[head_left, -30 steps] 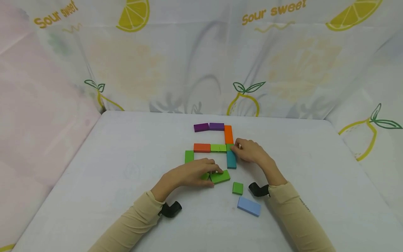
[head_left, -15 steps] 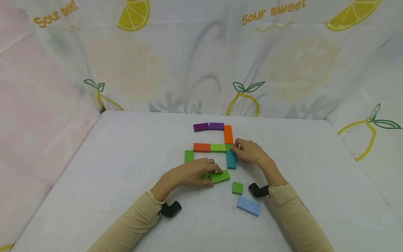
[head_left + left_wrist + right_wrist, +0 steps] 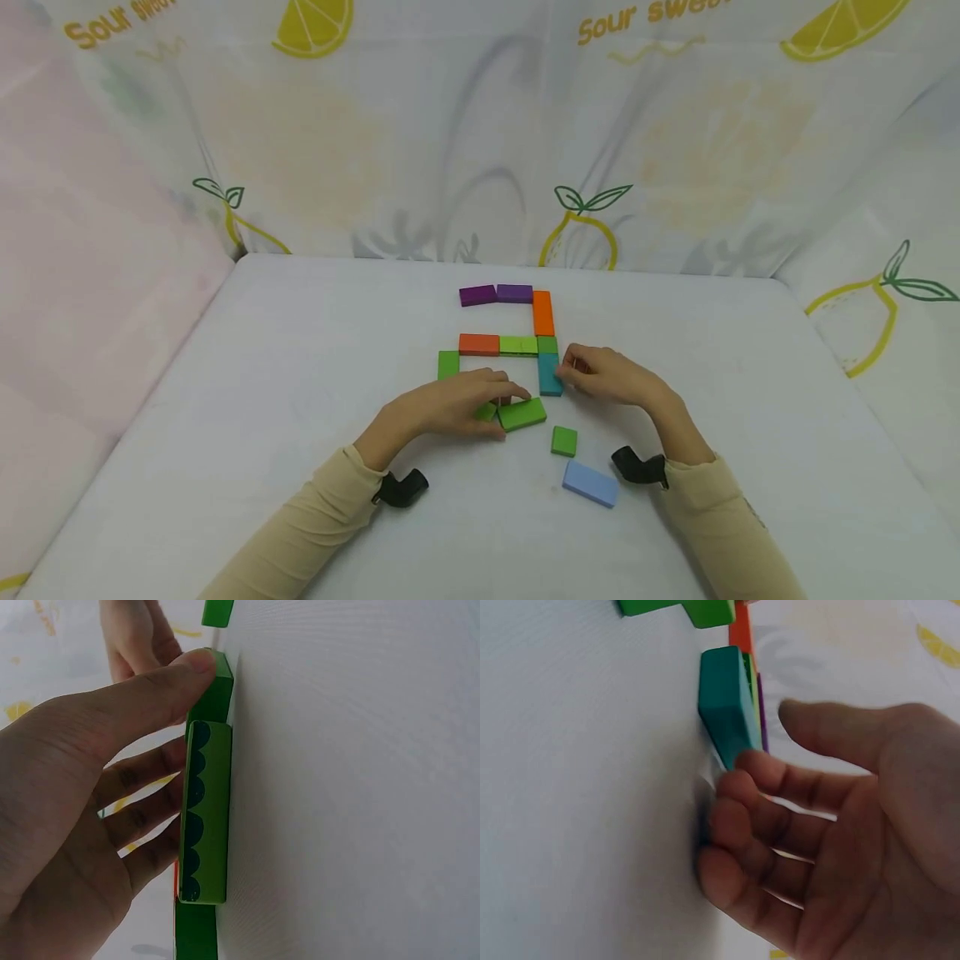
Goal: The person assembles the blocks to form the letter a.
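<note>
My left hand [image 3: 450, 404] pinches a green block [image 3: 522, 415] by its left part, thumb at the near side and index finger over the top. Beside it, partly hidden under that hand, lies another green block; the left wrist view shows dark scallops on this block [image 3: 210, 817]. My right hand [image 3: 618, 375] is at the right side of the teal block [image 3: 550, 379], fingers loosely bent and fingertips close to its edge. In the right wrist view, the thumb stands apart from the fingers, with nothing between them and the teal block [image 3: 727, 697] ahead.
Behind the hands, an orange-red block [image 3: 478, 344], a lime block [image 3: 517, 345] and a small green square [image 3: 547, 344] form a row. An orange block [image 3: 543, 313] and two purple blocks [image 3: 514, 293] lie farther back. Nearer are a loose green square [image 3: 564, 442] and a light blue block [image 3: 590, 484].
My right hand has shifted from the small green square in the row towards me, down alongside the teal block. The left hand keeps its place on the green block. The head view has tilted slightly.
</note>
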The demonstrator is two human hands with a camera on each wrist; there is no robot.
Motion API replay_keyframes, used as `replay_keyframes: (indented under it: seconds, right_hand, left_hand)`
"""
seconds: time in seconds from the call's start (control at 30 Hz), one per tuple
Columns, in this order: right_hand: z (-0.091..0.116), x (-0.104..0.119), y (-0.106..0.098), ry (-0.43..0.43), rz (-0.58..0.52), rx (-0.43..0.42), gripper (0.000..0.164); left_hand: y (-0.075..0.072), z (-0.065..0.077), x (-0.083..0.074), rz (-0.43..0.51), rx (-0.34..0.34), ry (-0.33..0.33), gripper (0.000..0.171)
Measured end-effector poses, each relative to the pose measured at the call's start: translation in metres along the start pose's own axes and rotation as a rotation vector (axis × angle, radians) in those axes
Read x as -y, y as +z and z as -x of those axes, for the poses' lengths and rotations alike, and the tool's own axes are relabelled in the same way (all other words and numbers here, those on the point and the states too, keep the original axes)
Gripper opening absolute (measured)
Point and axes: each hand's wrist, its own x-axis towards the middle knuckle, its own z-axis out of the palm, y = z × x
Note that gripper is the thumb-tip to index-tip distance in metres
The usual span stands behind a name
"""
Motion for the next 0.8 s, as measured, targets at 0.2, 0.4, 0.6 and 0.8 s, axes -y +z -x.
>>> replay_keyframes:
  seconds: [0.2,0.4,0.6,0.8]
  right_hand:
    - [0.019,0.006,-0.001,-0.128,0.013,0.144,0.014]
    - [0.034,0.018,0.004,-0.162,0.020,0.273,0.020]
    - [0.039,0.027,0.006,-0.198,0.060,0.286,0.021]
    - [0.040,0.028,0.005,-0.235,0.095,0.304,0.023]
  left_hand:
    - [0.004,-0.003,-0.002,-0.050,-0.040,-0.013,0.053]
    - [0.005,-0.003,-0.005,-0.073,-0.049,-0.029,0.047]
    - [0.003,-0.002,-0.005,-0.136,-0.051,-0.023,0.048]
    - [0.002,0.000,-0.006,-0.161,-0.046,-0.042,0.047]
